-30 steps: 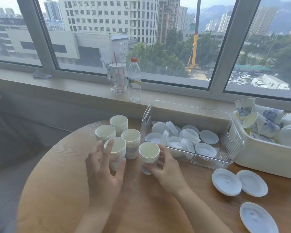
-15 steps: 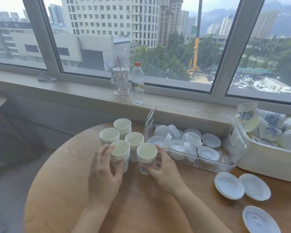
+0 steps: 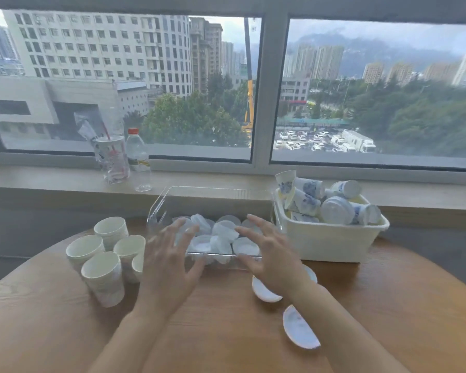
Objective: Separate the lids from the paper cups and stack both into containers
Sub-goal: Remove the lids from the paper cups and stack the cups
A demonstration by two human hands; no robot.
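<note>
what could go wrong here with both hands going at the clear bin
The left hand sits close to the cup stacks, so a sideways sweep might topple them. The right forearm lies over loose lids on the table; dragging back may push them off. The clear bin looks light and may slide when pressed.

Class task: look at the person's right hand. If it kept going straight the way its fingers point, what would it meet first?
Most likely the clear container of lids; the right hand points over its near wall, though depth is unclear.
</note>
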